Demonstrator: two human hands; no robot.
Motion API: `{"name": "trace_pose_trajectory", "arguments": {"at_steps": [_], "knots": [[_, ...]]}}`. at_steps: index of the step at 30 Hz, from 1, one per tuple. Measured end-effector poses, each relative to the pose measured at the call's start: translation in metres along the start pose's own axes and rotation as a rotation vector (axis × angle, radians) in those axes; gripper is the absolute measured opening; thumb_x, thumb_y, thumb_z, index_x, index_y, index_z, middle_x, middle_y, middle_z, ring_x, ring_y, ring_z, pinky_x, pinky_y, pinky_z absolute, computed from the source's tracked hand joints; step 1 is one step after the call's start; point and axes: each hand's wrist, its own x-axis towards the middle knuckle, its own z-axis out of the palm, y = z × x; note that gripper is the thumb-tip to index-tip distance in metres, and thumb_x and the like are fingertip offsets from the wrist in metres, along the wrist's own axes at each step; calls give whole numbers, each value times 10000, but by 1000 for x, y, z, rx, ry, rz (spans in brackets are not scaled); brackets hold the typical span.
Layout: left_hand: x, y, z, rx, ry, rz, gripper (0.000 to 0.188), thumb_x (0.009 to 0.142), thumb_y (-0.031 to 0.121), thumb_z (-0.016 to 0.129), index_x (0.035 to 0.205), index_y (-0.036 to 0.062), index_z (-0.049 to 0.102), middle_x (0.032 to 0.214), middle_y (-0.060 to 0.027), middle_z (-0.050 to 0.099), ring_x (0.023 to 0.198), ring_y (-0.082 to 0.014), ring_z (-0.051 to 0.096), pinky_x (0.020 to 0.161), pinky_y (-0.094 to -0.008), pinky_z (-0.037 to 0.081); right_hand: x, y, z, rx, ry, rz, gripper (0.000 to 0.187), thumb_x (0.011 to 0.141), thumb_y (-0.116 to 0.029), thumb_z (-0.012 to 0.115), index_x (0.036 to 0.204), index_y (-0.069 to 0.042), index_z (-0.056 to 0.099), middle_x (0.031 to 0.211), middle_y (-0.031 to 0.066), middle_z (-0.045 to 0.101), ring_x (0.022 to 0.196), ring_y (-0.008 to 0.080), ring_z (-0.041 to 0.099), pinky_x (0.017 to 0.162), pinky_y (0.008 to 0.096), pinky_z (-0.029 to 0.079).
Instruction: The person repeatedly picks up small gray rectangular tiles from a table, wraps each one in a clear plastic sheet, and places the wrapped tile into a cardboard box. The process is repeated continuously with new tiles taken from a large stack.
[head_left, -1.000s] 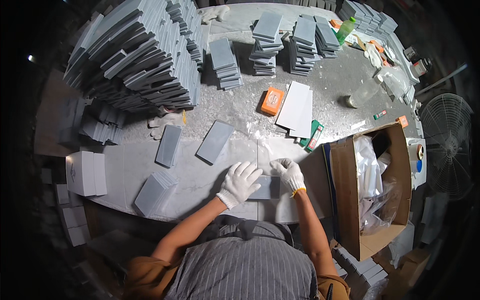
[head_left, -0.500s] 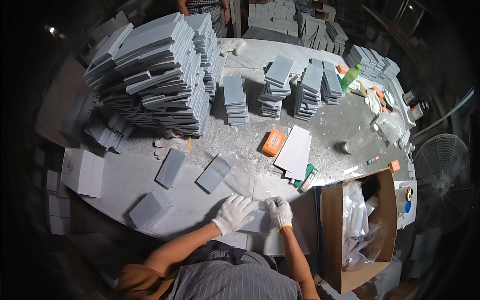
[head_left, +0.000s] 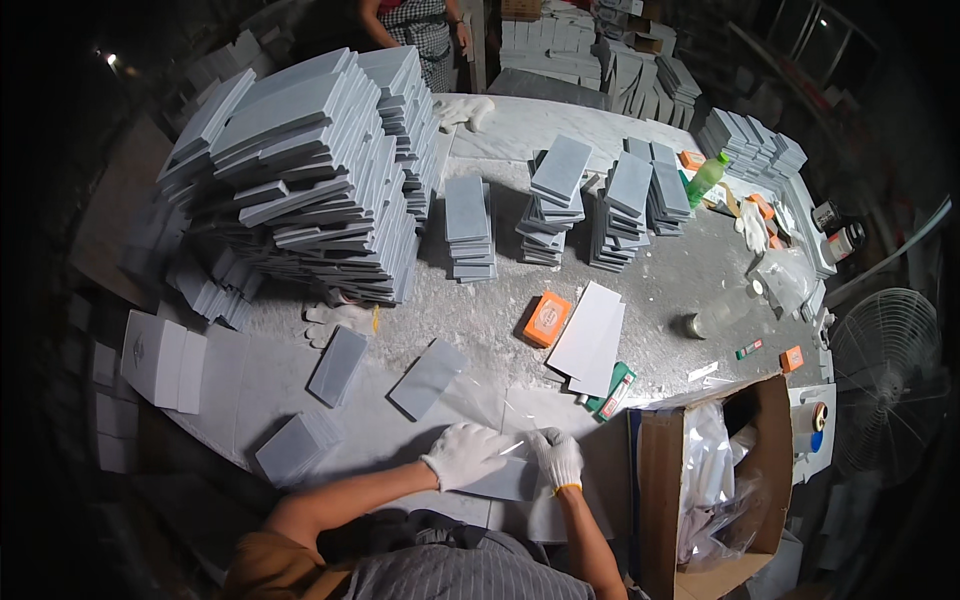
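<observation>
Both my hands wear white knit gloves and work at the near edge of the table. A grey stone tile (head_left: pixel 505 480) lies under them, partly covered by clear plastic film (head_left: pixel 478 402). My left hand (head_left: pixel 465 456) has its fingers drawn together at the film's edge, left of a bright glint. Beside it on the right, my right hand (head_left: pixel 558 459) is closed with curled fingers, pinching the film. Farther out, another grey tile (head_left: pixel 428 378) lies flat with film touching its right side, and a separate tile (head_left: pixel 338 366) rests to its left.
A tall heap of tiles (head_left: pixel 300 170) rises at the left, with smaller stacks (head_left: pixel 467 215) along the back. An orange box (head_left: pixel 547 318) sits by white sheets (head_left: pixel 588 340). An open carton (head_left: pixel 650 490) of plastic bags stands right, before a fan (head_left: pixel 885 375). Another person (head_left: pixel 425 40) stands behind.
The whole scene sits lower in the picture as the view tilts up. My left fingers, spread over the tile before, are now drawn together at the film. The film near my hands has shifted.
</observation>
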Motion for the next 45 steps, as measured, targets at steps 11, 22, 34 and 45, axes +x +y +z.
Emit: {"name": "trace_pose_trajectory", "arguments": {"at_steps": [11,22,34,45], "knots": [[241,-80,-204,165,788,-781,657,750,521,722,1229,102,560,1280,-168,543,1178,-345,531,964,-474,438,12,1,6,29,5,64,302,887,-351,710,884,-54,763,672,129,684,561,172,622,590,339,502],[294,-111,-220,67,691,-1050,743,723,428,764,1334,124,471,1237,-159,557,1190,-326,525,893,-482,479,12,-2,3,73,-17,139,344,907,-383,704,985,-53,763,758,112,733,666,152,692,655,312,536],[184,-92,-204,-289,720,-331,894,704,314,797,1473,64,415,1368,-239,528,1259,-368,530,1042,-423,445,16,2,-4,127,-88,60,311,916,-324,683,957,-23,747,747,174,704,612,196,661,633,352,522],[-56,17,-22,100,89,283,746,653,264,805,1337,95,561,1340,-169,483,1246,-363,446,1042,-480,406,25,20,2,-51,-41,-34,343,905,-422,685,876,-86,751,699,125,685,552,223,597,594,372,489]]}}
